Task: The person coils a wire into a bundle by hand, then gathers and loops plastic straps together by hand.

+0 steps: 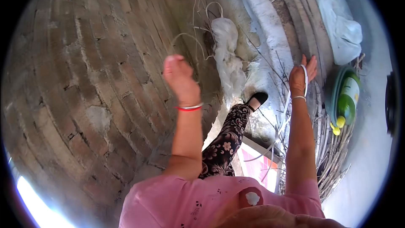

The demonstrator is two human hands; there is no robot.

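Note:
My left hand [181, 78] is raised in front of the brick wall, its fingers curled and slightly blurred. What it holds, if anything, I cannot make out; a thin pale cord [190, 36] arcs just beyond it. At the right, my right hand [300, 78] is over the bundled sticks, with a white strap [306, 80] curving out of it past the wrist. More of this strap hangs below the hand, near the twigs. The fingers partly hide how the strap is gripped. Between my hands lies a crumpled translucent plastic bag [228, 44].
A brick wall [93, 80] rises along the left. Thin sticks [333, 169] lie at right beside a green bottle [348, 97] with yellow parts. White sheeting [270, 21] and a pale blue bag [337, 25] lie farther off. A pink-and-white panel [261, 164] is near my leg.

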